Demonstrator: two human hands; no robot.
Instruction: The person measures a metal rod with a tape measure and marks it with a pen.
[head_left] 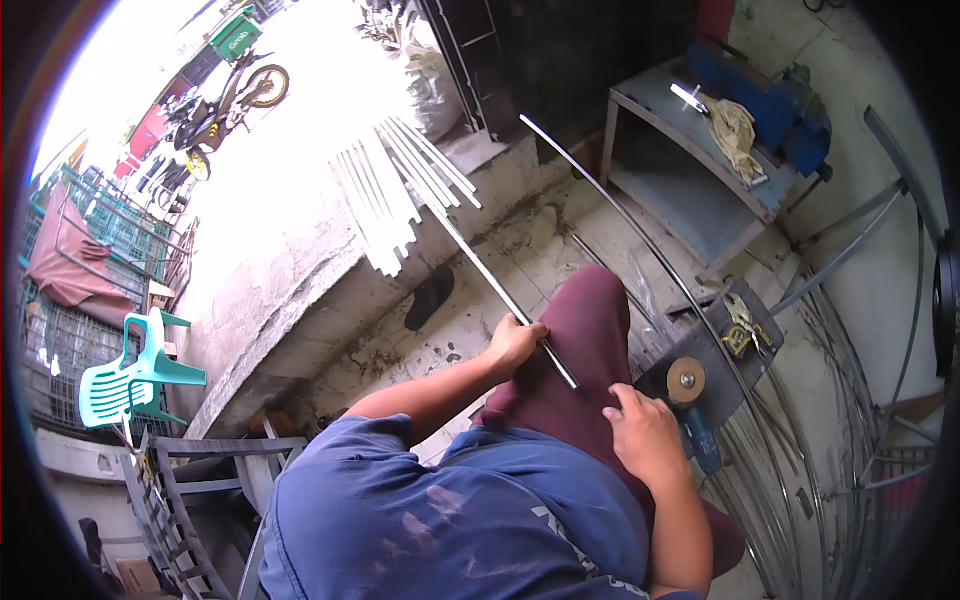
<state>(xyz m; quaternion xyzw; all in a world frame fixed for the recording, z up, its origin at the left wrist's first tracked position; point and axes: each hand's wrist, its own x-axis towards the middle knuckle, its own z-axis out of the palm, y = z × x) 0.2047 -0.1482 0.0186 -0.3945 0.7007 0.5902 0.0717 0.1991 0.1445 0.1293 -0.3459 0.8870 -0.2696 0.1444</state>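
Observation:
My left hand (516, 343) is closed around a long thin steel rod (478, 268), which runs from a bundle of pale rods down across my thigh in maroon shorts (585, 340). The rod's near end sticks out past my hand, above my knee. My right hand (643, 432) lies on the same thigh with its fingers curled. It sits right against an angle grinder (688, 384) with a tan disc and a blue body. Whether that hand grips the grinder is not visible.
A bundle of pale rods (392, 195) lies on the concrete step. A long curved rod (640, 235) arcs past a grey bench (690, 130) bearing a blue vise (775, 100) and a rag. Bent steel hoops (810, 450) crowd the right. A green chair (135, 375), metal frame (185, 490) and motorbike (225, 100) stand left.

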